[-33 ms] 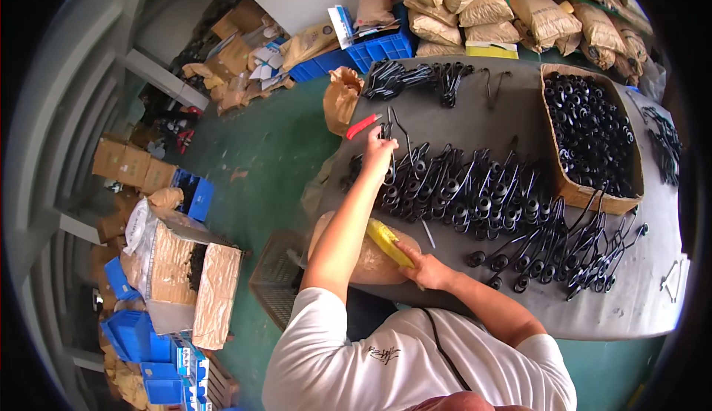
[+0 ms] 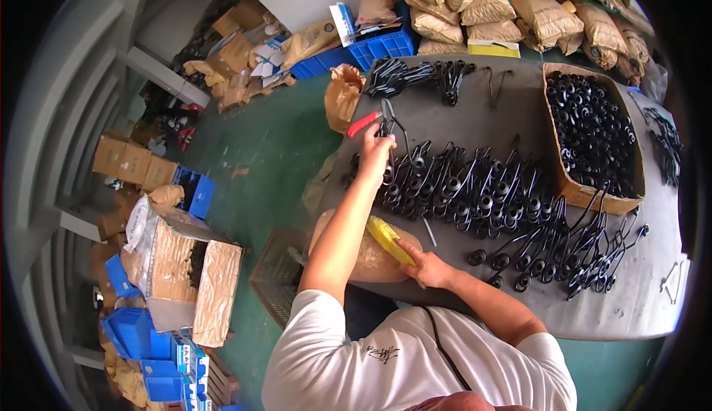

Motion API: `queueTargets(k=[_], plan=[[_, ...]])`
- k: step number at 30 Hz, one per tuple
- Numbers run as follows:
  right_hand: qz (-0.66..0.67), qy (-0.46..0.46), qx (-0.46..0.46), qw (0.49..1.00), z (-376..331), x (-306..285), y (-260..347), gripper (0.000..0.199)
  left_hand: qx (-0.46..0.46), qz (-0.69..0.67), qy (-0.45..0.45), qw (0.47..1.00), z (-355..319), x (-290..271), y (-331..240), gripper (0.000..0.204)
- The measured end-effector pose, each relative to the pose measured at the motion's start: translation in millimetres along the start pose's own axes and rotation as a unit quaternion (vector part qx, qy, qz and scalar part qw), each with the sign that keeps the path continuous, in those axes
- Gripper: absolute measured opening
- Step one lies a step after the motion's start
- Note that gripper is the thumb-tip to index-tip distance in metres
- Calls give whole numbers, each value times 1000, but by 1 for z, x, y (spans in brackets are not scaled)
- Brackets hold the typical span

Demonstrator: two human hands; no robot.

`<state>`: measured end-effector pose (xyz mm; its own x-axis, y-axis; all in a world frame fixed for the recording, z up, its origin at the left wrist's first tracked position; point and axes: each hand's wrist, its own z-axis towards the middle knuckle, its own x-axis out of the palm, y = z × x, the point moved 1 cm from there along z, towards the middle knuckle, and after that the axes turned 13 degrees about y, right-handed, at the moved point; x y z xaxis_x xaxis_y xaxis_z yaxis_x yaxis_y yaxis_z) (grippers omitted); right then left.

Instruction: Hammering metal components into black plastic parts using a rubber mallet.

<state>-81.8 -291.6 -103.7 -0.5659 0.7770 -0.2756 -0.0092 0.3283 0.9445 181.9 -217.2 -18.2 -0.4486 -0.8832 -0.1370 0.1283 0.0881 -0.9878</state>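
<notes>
Left hand [image 2: 375, 151] stretched forward over the desk [image 2: 638, 285], fingers curled beside a red-handled tool [image 2: 363, 124]; too small to tell whether they clamp it. Right hand [image 2: 429, 269], elbow bent, closed on the yellow bundle [image 2: 383, 237], nearer me than my left; its gripped end is hidden.

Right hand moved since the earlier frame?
No, no visible shift: the right hand sits in the same spot relative to the white strip on the tabletop.
</notes>
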Motion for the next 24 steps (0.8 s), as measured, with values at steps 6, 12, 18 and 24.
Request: queueTargets(k=[6,12,18,24], plan=[[42,5,33,999,1,-6,-2,73,19,-109,43,993,-115,-42,-91,37],[125,17,29,992,-9,1,16,73,-39,-84,-71,993,-206,-99,-54,25],[81,-46,83,992,-26,11,68,70,-35,-52,-51,997,-235,-111,-27,23],[-137,-214,-163,953,8,25,143,70,31,238,-86,967,-239,-129,-18,27]])
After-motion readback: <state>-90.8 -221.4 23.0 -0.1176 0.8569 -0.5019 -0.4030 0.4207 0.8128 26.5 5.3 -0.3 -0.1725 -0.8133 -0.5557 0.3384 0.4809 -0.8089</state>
